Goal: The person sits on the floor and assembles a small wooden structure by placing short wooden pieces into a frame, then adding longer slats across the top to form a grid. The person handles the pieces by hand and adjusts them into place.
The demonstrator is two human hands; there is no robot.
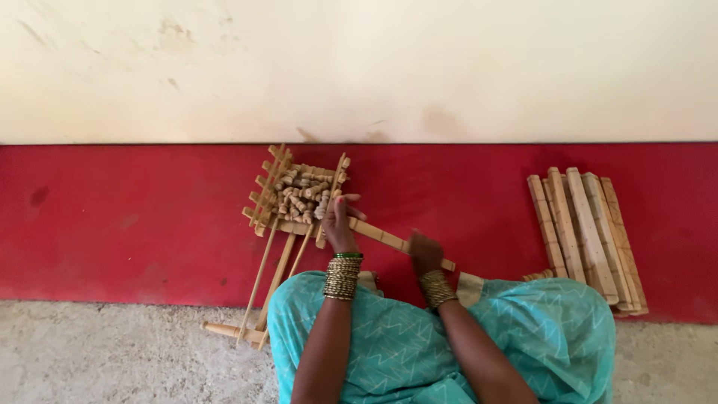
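1. Left of centre, a slatted wooden crate (271, 196) holds small turned wooden pegs (301, 196).
2. Your left hand (338, 222) rests at the crate's right edge, fingers loosely open over the pegs.
3. Your right hand (425, 253) is closed on a wooden bar (380, 239).
4. At right, wooden slats (587, 232) lie stacked on the red floor (134, 224).

Illumination is even, soft daylight with no distinct source. Shadows are faint, showing only as thin dark edges under the stack of wooden slats (587, 236) at right and beneath the wooden frame (295, 198). No glare. The pale far wall (359, 67) appears slightly washed out. Focus is moderate; the small turned pieces possibly blur slightly. Edge distortion is negligible.
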